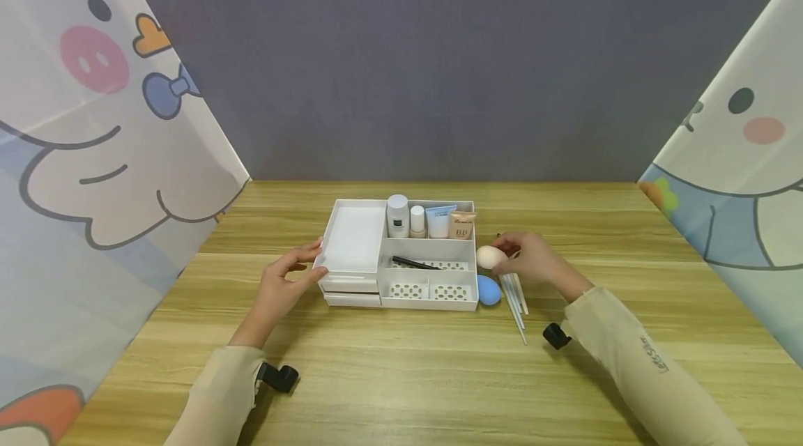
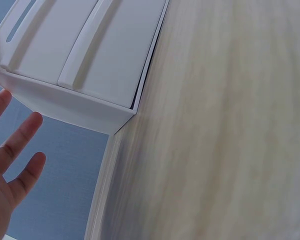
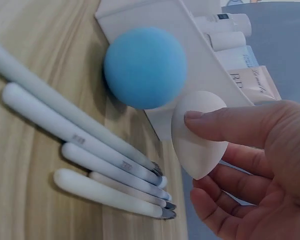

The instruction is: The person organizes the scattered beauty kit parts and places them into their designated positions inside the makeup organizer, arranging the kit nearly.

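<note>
A white desktop organizer [image 1: 351, 237] stands on the table, drawers on its left and compartments on its right. My left hand [image 1: 288, 282] is at its left side, fingers spread and fairly straight, fingertips at the upper edge; in the left wrist view the fingers [image 2: 20, 137] show beside the drawer fronts [image 2: 110, 55]. Thumb and fingers of my right hand [image 1: 533, 261] pinch a cream makeup sponge [image 3: 200, 135] just off the organizer's right wall. Below it, a blue makeup sponge [image 3: 145, 67] lies against that wall. Several makeup brushes [image 3: 110, 195] lie beside the sponges, under my right hand.
In the back compartment stand a white bottle [image 1: 398, 217], a small white-capped bottle [image 1: 417, 221], a blue-white tube [image 1: 440, 221] and a beige BB tube [image 1: 462, 226]. A black pencil [image 1: 414, 263] lies in the middle compartment. A grey partition [image 1: 439, 70] rises behind the table.
</note>
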Available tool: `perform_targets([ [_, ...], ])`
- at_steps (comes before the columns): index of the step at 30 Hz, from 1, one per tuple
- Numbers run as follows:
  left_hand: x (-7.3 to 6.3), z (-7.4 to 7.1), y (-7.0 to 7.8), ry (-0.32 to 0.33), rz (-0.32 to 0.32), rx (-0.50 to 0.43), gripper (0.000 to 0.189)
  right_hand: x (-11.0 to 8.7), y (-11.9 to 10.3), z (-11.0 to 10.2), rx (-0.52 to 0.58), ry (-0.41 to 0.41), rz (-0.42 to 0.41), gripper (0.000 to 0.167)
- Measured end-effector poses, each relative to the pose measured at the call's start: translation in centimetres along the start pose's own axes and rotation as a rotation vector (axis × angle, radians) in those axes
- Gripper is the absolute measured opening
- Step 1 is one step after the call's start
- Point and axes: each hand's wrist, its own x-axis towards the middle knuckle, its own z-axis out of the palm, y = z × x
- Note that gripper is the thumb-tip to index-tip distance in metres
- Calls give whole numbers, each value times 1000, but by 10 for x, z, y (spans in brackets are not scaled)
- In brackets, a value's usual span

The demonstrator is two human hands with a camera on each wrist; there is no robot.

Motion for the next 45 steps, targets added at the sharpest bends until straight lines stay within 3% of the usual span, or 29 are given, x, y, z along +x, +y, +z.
perform_targets([
  [5, 0, -1, 13, -6, 0, 5, 28, -5, -1, -4, 25, 52, 21, 40],
  [11, 0, -1, 12, -1, 3, -1, 28, -7, -1, -6, 137, 99, 62, 53],
  [16, -1, -1, 11, 1, -3, -3, 27, -9, -1, -10, 206, 109, 25, 67],
  [25, -1, -1, 12, 3, -4, -5, 27, -15, -3, -11, 298, 94, 37, 51],
  [37, -1, -1, 11, 0, -3, 13, 27, -16, -11, -8, 327, 128, 43, 47],
  [45, -1, -1, 11, 3, 8, 9, 27, -17, -23, -3, 377, 94, 48, 48],
])
